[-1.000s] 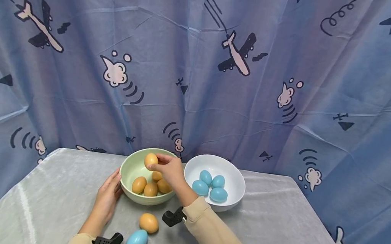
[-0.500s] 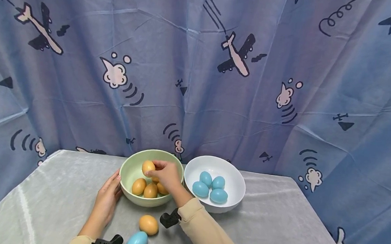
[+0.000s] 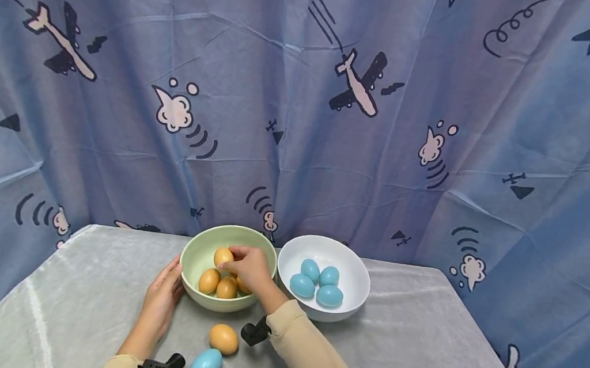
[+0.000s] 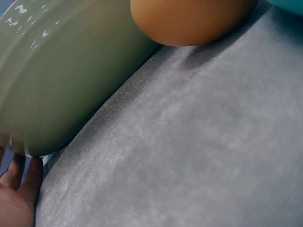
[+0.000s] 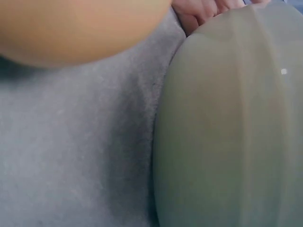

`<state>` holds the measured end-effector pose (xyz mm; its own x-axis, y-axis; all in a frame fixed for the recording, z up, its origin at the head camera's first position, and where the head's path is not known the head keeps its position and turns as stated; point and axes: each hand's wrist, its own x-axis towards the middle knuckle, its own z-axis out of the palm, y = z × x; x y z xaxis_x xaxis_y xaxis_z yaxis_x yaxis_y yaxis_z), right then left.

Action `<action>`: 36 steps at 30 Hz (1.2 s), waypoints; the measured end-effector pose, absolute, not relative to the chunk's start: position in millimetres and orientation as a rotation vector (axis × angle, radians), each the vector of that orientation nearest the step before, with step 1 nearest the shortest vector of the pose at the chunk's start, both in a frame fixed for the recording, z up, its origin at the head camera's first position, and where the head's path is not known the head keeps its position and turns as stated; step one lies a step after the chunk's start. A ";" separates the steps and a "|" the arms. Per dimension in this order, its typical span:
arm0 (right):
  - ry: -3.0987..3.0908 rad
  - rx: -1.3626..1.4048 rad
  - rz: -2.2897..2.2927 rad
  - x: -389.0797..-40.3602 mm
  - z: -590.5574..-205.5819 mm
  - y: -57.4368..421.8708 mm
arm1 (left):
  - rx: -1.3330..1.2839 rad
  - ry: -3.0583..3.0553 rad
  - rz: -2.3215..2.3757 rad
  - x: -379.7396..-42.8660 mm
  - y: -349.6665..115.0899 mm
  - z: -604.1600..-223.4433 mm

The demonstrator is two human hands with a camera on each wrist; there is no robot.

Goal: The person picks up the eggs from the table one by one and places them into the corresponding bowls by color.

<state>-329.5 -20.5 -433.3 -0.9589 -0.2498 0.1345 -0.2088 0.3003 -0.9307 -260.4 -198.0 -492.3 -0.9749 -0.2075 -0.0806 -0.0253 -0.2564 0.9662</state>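
Note:
In the head view my right hand (image 3: 250,270) reaches inside the light green bowl (image 3: 193,251). Thumb and fingers pinch a yellow-orange egg (image 3: 223,256) low in the bowl, close above several other orange eggs (image 3: 209,281), some of them partly behind the hand. My left hand (image 3: 161,297) rests against the bowl's left side, and its fairly straight fingers (image 4: 32,177) touch the outer wall in the left wrist view. The bowl hides the right hand in the right wrist view.
A white bowl (image 3: 359,290) with several blue eggs (image 3: 330,295) stands right beside the green one. On the grey cloth-covered table (image 3: 407,343), an orange egg (image 3: 224,339) and a blue egg (image 3: 205,366) lie in front. A patterned curtain (image 3: 300,121) hangs behind.
My right hand has lowered the yellow-orange egg deeper into the green bowl and slightly leftward. The left hand stays at the bowl's side.

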 end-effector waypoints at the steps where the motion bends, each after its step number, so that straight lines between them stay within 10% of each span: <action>1: 2.519 -0.439 -1.765 -329.8 -433.9 -20.7 | 0.290 -1.836 -2.385 -260.5 -198.1 -492.4; 36: 2.682 -0.457 -1.401 -327.0 -431.4 -23.0 | 0.301 -1.836 -2.386 -259.7 -197.3 -491.2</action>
